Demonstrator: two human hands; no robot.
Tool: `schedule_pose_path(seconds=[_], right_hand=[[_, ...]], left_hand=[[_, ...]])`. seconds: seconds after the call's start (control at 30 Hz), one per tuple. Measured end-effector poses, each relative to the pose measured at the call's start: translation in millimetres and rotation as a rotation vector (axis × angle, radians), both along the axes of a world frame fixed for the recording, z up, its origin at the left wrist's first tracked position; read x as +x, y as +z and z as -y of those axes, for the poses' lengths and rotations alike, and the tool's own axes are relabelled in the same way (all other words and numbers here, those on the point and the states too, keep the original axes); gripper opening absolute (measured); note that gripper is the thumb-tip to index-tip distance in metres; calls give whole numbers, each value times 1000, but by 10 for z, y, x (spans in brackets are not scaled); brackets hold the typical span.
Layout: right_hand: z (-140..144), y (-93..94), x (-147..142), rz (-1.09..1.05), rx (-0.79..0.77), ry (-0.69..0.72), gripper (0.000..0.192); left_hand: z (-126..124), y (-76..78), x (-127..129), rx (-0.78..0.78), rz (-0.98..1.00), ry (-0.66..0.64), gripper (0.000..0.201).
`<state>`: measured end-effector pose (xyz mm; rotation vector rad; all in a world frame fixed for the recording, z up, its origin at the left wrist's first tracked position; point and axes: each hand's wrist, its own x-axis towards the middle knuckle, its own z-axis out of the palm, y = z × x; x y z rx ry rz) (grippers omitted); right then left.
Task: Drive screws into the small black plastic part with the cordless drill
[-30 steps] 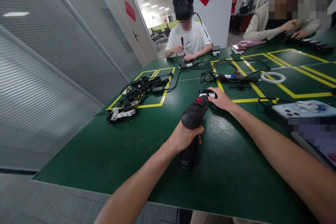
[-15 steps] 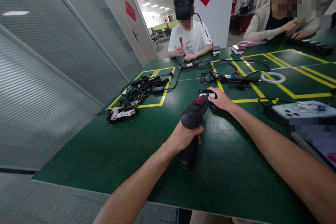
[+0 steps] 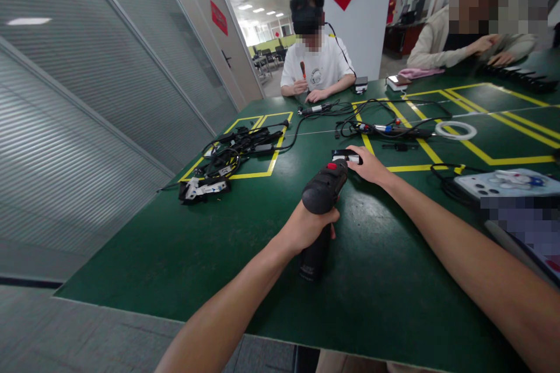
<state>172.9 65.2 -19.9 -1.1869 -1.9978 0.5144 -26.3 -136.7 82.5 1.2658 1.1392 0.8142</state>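
While we look down through the head camera, our left hand (image 3: pixel 306 226) is wrapped tight round the grip of a black electric screwdriver (image 3: pixel 322 198), fingers fully closed on it. Its body runs up and away from us, nose pointing at a small black-and-white part (image 3: pixel 345 157) lying on the green table (image 3: pixel 175 256). A red button shows on top of the tool near its front end; the grip drops below our fist toward the table, where we can't tell if it touches down.

Our right hand (image 3: pixel 371 166) reaches in from the right, fingers curled down and pinning that small part at its right end. How firmly it pinches, we can't quite tell, but it is on the part, not open in the air. So the part sits just ahead of the tool's nose, its long axis across our view, left to right, and the right hand is the nearer one, already touching it.

It looks short, flat and dark, with a white strip along its top.

Further left, a tangle of black cables (image 3: pixel 231 151) sits in a yellow-taped box. Across the table a person in a white shirt (image 3: pixel 315 67) holds a red-handled tool.
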Motion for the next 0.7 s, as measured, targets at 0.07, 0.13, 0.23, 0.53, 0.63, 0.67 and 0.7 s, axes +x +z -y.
schedule_pose_path(seconds=[0.07,0.13,0.23,0.53,0.63,0.67,0.7], right_hand=[[-5,-3,0,1,2,4,47],[-12,-9,0,0,5,4,47],[-18,-17,-3,1,5,4,48],[-7,-11,-9,3,7,2,49],[-14,-13,-8,10,5,-1,49],[-15,-13,-7,11,5,-1,49],[-16,-13,-7,10,5,0,49]], left_hand=[[1,-8,1,6,6,-3,22],[2,-18,3,10,13,-4,23],[2,-30,3,13,23,-3,22],[0,-13,7,7,22,-2,21],[-4,-12,7,0,23,1,20],[-5,-11,8,0,24,2,20],[-4,-8,8,-1,25,3,20]])
